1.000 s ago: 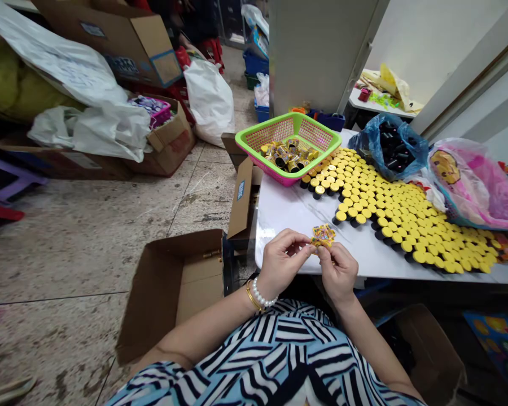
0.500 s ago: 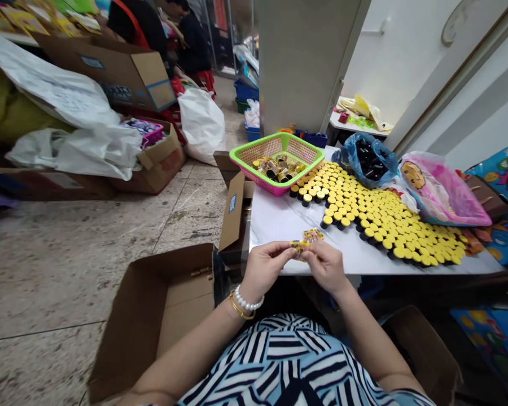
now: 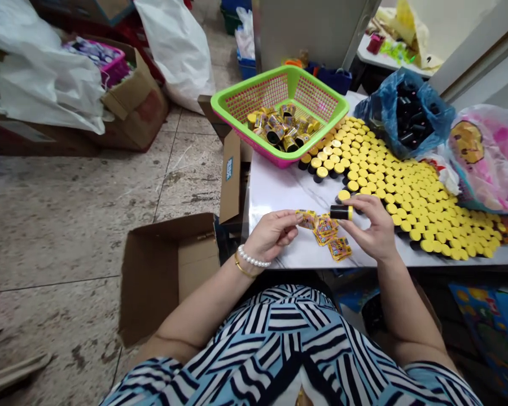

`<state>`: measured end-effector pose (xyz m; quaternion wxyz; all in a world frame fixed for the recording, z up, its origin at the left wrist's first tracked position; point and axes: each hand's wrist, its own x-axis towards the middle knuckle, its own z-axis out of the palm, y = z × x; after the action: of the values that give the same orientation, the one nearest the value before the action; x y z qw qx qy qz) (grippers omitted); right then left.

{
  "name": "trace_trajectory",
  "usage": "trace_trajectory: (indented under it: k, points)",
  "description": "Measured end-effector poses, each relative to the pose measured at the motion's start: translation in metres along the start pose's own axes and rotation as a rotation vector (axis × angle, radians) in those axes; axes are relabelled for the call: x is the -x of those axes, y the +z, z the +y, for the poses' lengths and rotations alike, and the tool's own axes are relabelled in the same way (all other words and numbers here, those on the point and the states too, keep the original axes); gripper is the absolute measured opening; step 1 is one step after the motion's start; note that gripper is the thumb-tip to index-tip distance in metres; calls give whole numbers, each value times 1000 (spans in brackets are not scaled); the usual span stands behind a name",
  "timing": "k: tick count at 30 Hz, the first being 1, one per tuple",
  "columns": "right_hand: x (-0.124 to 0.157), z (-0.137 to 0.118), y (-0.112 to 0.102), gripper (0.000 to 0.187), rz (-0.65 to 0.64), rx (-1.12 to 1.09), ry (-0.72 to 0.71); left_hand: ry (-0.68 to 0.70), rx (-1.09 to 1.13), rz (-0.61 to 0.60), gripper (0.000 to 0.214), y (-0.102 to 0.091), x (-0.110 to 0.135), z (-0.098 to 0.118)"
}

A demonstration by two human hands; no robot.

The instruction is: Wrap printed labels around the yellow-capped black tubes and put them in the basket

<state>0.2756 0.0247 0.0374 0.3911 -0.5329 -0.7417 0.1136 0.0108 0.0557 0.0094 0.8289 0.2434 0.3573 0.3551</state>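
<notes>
1. Your left hand (image 3: 273, 234) and right hand (image 3: 370, 228) are standing apart now, where a moment earlier they were together over the yellow printed sachets (image 3: 327, 231)
2. Your right hand is clamping a black tube with a yellow cap (image 3: 341, 212) sideways between thumb and fingers, just above the white marble tabletop (image 3: 279, 194)
3. Your left hand is pinching one sachet (image 3: 307, 219) at the fingertips, while the others are lying loose on the tabletop between your hands
4. Rows of upright yellow-capped tubes (image 3: 406, 192) are covering the tabletop to your right, beside a green-and-pink basket (image 3: 279, 70) of gold-labelled canisters (image 3: 277, 129)
</notes>
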Motion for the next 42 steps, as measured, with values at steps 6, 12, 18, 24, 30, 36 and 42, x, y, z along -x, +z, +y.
trace_trajectory:
  k: [6,12,18,24,30,36,42]
  points:
    - [17,-31,35,36,-60,-681,270,-52,74,-25,33,4,-2,0]
    - [23,-40,44,35,40,-603,373,-44,107,-23,35,10,-2,-2]
    - [30,-47,44,33,67,-519,359,-34,95,-25,33,14,-5,-11]
    - [33,-49,38,35,61,-379,274,-88,150,-64,30,13,-8,-13]
    - [29,-50,33,29,-14,-519,197,-137,191,-92,29,10,-8,-16]
    - [28,-49,31,33,-25,-390,178,-52,148,-93,31,13,-2,-18]
    - [34,-48,37,37,43,-319,135,11,55,-20,39,14,5,-19]
